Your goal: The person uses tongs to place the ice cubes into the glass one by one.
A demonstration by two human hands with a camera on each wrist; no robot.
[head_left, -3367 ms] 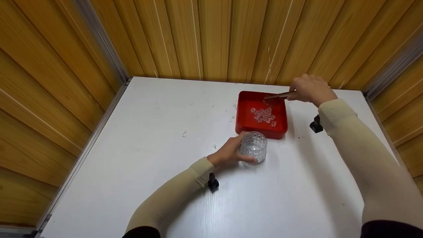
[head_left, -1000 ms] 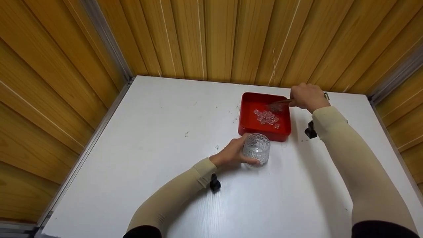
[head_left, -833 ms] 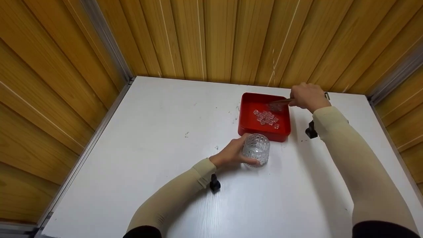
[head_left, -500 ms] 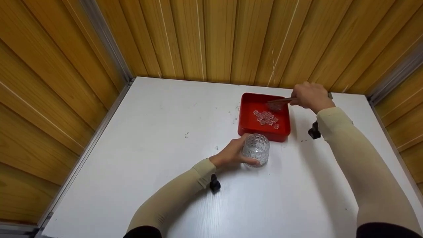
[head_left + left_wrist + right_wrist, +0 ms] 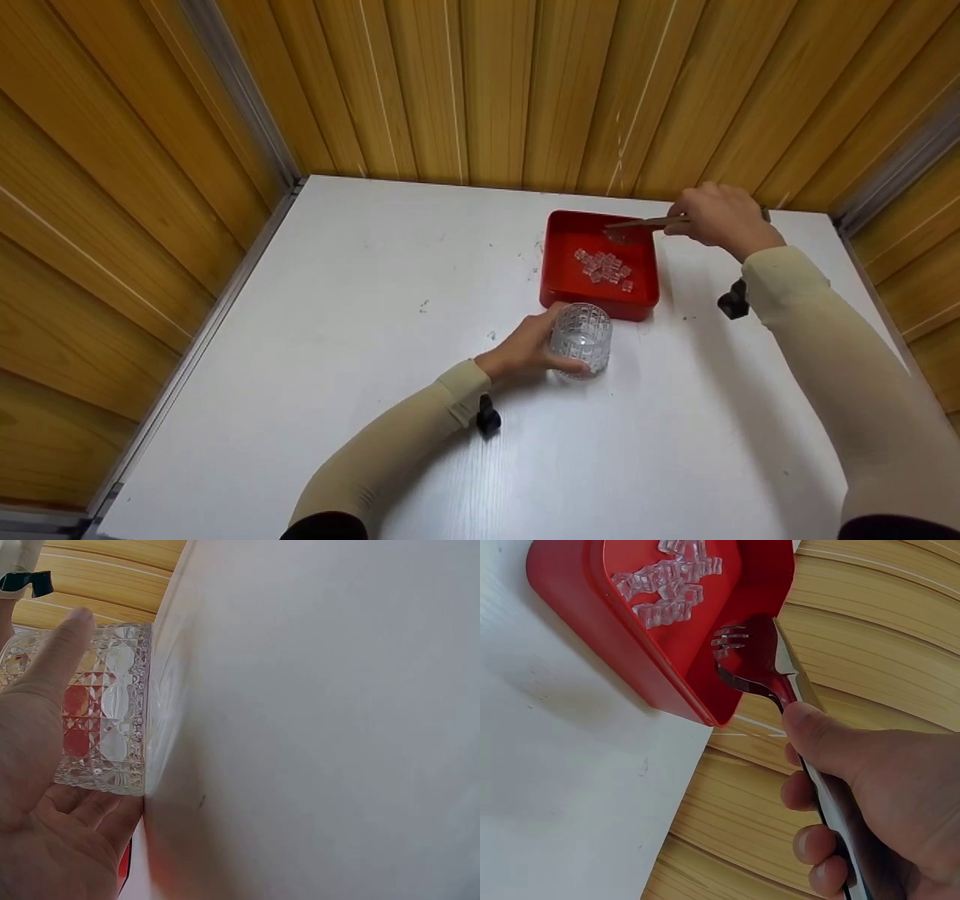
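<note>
My left hand (image 5: 525, 346) grips a cut-glass tumbler (image 5: 583, 337) that stands upright on the white table, just in front of the red square tray (image 5: 596, 301). In the left wrist view the thumb lies along the near side of the tumbler (image 5: 112, 709), the other fingers behind it. My right hand (image 5: 724, 217) holds metal tongs (image 5: 786, 664) by the handle, their fork-tined end low in the tray's back right corner. Several clear ice-like cubes (image 5: 671, 585) lie in a loose pile mid-tray, apart from the tongs. Something small and translucent shows at the tines.
Wood-panelled walls (image 5: 487, 90) close off the back and both sides of the white table (image 5: 337, 300). The tray sits near the table's back edge. Small dark specks mark the tabletop left of the tray.
During the last second my right hand has shifted right and slightly back, drawing the tongs along and up a little. The left hand, tumbler and cube pile stay put.
</note>
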